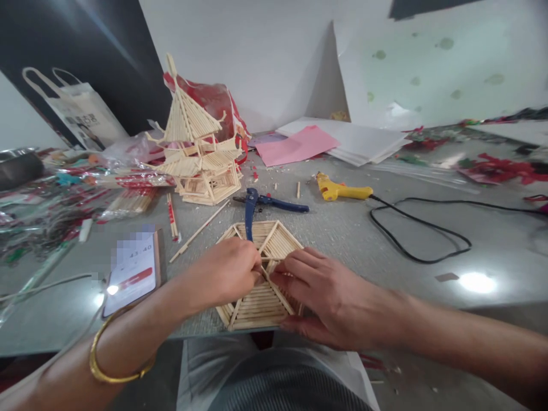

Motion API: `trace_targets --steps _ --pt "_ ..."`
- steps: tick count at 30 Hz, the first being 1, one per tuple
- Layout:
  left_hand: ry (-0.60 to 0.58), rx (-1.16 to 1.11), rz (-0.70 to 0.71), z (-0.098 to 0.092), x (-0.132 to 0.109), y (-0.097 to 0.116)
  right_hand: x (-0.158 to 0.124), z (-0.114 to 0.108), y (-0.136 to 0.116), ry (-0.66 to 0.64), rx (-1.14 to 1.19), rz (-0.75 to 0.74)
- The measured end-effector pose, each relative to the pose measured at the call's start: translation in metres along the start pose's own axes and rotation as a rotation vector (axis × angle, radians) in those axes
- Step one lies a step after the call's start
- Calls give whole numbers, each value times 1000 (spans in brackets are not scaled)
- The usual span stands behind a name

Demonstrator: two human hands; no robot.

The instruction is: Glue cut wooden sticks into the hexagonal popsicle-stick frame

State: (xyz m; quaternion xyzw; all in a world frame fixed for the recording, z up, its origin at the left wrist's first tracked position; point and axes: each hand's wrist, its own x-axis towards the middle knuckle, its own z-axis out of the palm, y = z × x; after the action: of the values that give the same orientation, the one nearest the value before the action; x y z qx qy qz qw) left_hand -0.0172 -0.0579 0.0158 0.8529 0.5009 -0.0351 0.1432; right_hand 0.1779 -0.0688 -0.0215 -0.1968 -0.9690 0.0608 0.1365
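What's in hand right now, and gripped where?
The hexagonal stick panel: left hand pinches it at the centre, where the ribs meet; right hand lies flat across its right side, not clearly gripping.

The hexagonal panel [257,302], near centre, is pale straw wood in fine parallel stripes, like the tower model [197,154] far left. The pliers [265,202] have blue handles and the glue gun [340,190] is yellow (its cord [419,228] black). Pink paper [295,145] lies far off on the grey table [351,245], with a gold bangle [111,365] near left.
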Motion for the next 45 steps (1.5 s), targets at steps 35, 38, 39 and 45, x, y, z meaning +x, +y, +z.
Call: trace_targets --steps 35,38,39,45 --pt "490 440 246 62 -26 24 -11 5 8 61 -99 -66" --pt "479 480 250 64 -27 26 -11 5 8 49 -111 -69" --pt "474 488 246 65 -27 28 -12 5 9 44 -113 -69" --pt "418 416 212 62 -26 28 -12 5 9 54 -112 -83"
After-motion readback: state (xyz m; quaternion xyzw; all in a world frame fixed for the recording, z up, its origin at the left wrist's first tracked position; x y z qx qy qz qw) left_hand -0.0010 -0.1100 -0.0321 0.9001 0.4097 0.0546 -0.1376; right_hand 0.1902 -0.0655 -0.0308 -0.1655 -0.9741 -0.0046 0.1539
